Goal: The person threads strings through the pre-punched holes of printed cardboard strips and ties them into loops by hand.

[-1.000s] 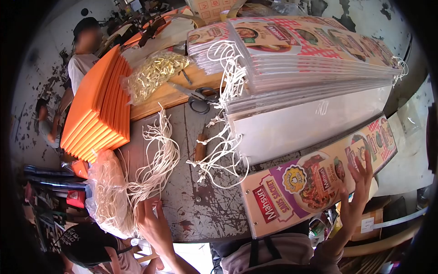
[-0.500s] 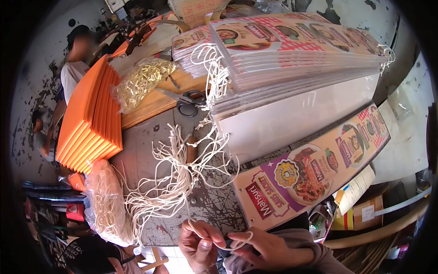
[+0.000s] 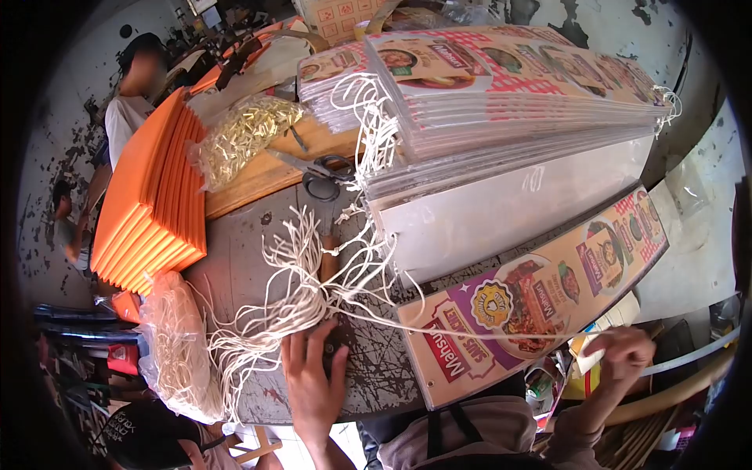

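Observation:
My left hand (image 3: 315,376) lies open on the table edge, fingers spread, its fingertips touching the near side of a bundle of white strings (image 3: 294,301). Off to the right, my right hand (image 3: 624,351) is closed around the end of one string (image 3: 486,335). That string runs taut from the bundle across a printed food banner (image 3: 540,290) with metal eyelets at its near end. A wooden handle (image 3: 329,258) shows partly beneath the strings. Black-handled scissors (image 3: 321,184) rest behind the bundle.
Stacked plastic-covered banners (image 3: 517,149) with knotted strings stand at the back right. Folded orange sheets (image 3: 153,204), a bag of brass-coloured pieces (image 3: 247,133) and a bag of string (image 3: 180,345) lie left. Other people (image 3: 129,102) are at the left.
My hands have moved apart. The left has opened and come down beside the string bundle; the right has swung far right, pulling one string straight over the banner.

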Demonstrator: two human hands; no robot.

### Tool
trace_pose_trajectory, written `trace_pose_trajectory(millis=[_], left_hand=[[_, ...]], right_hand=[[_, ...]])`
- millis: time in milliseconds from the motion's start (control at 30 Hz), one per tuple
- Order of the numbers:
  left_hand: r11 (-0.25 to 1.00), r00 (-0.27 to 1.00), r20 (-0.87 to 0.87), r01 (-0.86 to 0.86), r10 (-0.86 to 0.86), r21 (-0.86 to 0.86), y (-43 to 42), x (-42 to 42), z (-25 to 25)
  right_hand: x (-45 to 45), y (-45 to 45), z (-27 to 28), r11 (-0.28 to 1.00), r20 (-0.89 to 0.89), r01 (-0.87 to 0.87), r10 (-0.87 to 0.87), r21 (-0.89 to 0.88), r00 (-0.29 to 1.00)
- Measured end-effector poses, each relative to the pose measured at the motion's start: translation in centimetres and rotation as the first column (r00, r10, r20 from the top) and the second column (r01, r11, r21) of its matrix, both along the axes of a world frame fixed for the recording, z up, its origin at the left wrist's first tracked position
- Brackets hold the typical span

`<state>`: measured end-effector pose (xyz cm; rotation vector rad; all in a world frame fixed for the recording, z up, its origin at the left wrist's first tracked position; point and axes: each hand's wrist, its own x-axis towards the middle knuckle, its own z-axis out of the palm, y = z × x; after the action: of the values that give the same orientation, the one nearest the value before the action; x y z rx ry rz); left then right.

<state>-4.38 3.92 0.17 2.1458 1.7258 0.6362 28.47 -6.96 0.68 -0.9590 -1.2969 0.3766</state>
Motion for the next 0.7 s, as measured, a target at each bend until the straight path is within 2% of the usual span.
trace_pose_trajectory(millis=[33, 67, 100, 133, 167, 200, 233, 267, 300, 333, 367, 400, 467, 533, 600, 667, 700], left_hand=[[0.999, 1.0, 0.001, -0.004, 0.004, 0.038, 0.5, -0.1, -0.2], [0.997, 1.0, 0.002, -0.009, 0.009, 0.077, 0.8, -0.3, -0.2], [0.998, 1.0, 0.011, -0.017, 0.016, 0.062, 0.9, -0.4, -0.1], [0.998, 1.0, 0.012, -0.023, 0.022, 0.061, 0.9, -0.6, 0.0], [0.998, 0.999, 0.02, -0.033, 0.032, 0.055, 0.9, -0.7, 0.1], [0.998, 0.999, 0.028, -0.042, 0.041, 0.054, 1.0, -0.8, 0.3], [0.996, 0.997, 0.035, -0.076, 0.075, 0.036, 1.0, -0.8, 0.6], [0.996, 0.996, 0.037, -0.082, 0.081, 0.043, 1.2, -0.8, 0.7], [0.988, 0.989, 0.064, -0.14, 0.135, 0.072, 1.4, -0.9, 0.8], [0.976, 0.978, 0.091, -0.196, 0.187, 0.094, 1.4, -1.0, 0.9], [0.968, 0.976, 0.046, -0.219, 0.215, 0.118, 1.2, -0.8, 1.4], [0.969, 0.976, 0.039, -0.218, 0.215, 0.114, 0.8, -0.8, 1.7], [0.958, 0.958, -0.173, -0.192, 0.23, 0.211, -0.4, -0.8, 1.9], [0.949, 0.948, -0.206, -0.189, 0.243, 0.253, -1.9, -0.4, 1.6], [0.942, 0.964, -0.144, -0.176, 0.223, 0.285, -3.7, 1.2, 2.2], [0.998, 0.998, 0.033, -0.057, 0.056, 0.012, -5.9, 3.2, 2.2], [0.997, 0.994, 0.107, 0.024, -0.032, 0.072, -6.5, 4.0, 1.2]], right_hand=[[2.2, -0.9, 0.0, 0.999, 0.058, 0.034, -0.036, 0.029, 0.998], [3.3, -2.1, 0.4, 0.98, 0.003, 0.191, -0.191, 0.05, 0.982], [6.8, -5.1, -0.3, 0.972, -0.281, 0.201, -0.161, 0.12, 0.946], [10.2, -8.2, -1.1, 0.944, -0.529, 0.245, -0.095, 0.221, 0.843], [12.0, -9.3, 0.4, 0.95, -0.362, 0.104, 0.009, 0.294, 0.932], [11.7, -9.3, 2.3, 0.925, -0.372, -0.014, 0.167, 0.381, 0.913], [11.1, -8.8, 2.8, 0.849, -0.43, 0.397, -0.231, 0.349, 0.873], [10.2, -8.1, 3.1, 0.608, -0.476, 0.737, -0.575, 0.296, 0.666], [9.0, -7.2, 3.0, 0.611, -0.478, 0.733, -0.569, 0.298, 0.669], [7.5, -6.1, 2.8, 0.535, -0.225, 0.801, -0.774, 0.269, 0.592], [6.8, -5.5, 2.3, 0.443, 0.054, 0.856, -0.894, 0.267, 0.445], [7.4, -6.0, 1.2, 0.455, 0.117, 0.865, -0.89, 0.21, 0.44], [6.0, -5.7, 0.3, 0.468, 0.28, 0.883, -0.847, -0.012, 0.453], [3.2, -4.2, 0.8, 0.704, 0.251, 0.666, -0.617, -0.247, 0.746], [1.2, -2.1, 0.7, 0.822, 0.443, 0.499, -0.352, -0.276, 0.825], [0.0, -1.2, -0.1, 0.833, 0.475, 0.408, -0.206, -0.374, 0.855], [-1.0, -0.5, -0.1, 0.837, 0.478, 0.397, -0.192, -0.377, 0.857]])
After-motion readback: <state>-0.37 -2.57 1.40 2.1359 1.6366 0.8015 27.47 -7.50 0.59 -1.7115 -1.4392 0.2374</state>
